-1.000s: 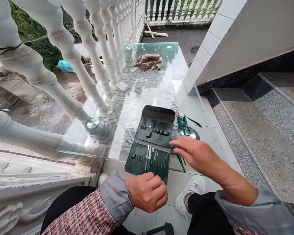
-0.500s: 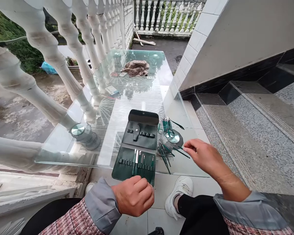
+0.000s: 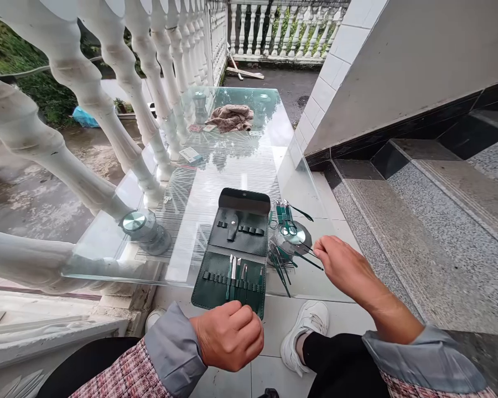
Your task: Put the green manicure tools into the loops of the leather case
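A dark green manicure case (image 3: 216,279) lies unfolded on the glass table, its lower panel holding several slim metal tools (image 3: 233,271) in loops. My left hand (image 3: 232,336) is closed at the case's near edge; what its fingers hold, if anything, is hidden. To the right, my right hand (image 3: 344,262) pinches the end of a thin dark manicure tool (image 3: 307,247), whose tip points left over the loose tools. Beneath and beside it lie several green-handled tools (image 3: 280,268), green scissors (image 3: 289,228) and nail clippers (image 3: 282,211). The case's upper panel has loops with no tools in them.
The glass table (image 3: 174,273) rests on round metal-capped legs (image 3: 135,222). Farther back lie a small box (image 3: 190,155) and a crumpled brown cloth (image 3: 231,118). White balusters (image 3: 103,105) line the left; stone steps (image 3: 382,204) rise on the right.
My right hand has shifted very slightly, and the thin tool in its pinch now sits a little higher. The left hand stays closed by the case. The whole view has dipped slightly.
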{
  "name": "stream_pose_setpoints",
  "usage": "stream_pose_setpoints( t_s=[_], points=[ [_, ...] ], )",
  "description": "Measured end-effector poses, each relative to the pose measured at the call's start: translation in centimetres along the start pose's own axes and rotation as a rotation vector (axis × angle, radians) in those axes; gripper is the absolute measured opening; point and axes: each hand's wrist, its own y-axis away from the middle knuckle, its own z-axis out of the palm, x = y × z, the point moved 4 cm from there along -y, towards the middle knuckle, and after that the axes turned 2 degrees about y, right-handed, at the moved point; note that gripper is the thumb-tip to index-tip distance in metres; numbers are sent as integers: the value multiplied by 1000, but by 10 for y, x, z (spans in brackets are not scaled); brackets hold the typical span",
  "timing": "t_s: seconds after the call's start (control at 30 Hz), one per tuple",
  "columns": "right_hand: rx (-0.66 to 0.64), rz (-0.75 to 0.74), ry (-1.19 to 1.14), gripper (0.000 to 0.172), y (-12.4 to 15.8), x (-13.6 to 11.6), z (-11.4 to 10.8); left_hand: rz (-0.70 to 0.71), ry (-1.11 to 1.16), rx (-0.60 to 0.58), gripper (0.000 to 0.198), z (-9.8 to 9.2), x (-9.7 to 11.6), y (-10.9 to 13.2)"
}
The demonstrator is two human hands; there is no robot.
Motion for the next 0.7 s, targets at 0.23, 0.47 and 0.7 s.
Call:
stream_pose_setpoints(
  t_s=[0.23, 0.47, 0.7],
  points=[
    [-82, 124, -581, 16, 1, -8, -2, -8, 10, 15, 11, 1, 1, 0],
    [-307, 165, -1263, 48, 12, -43, 14, -17, -13, 31, 12, 1, -1, 0],
    [-325, 125, -1440, 53, 13, -65, 14, -12, -30, 28, 10, 1, 0, 1]
  ],
)
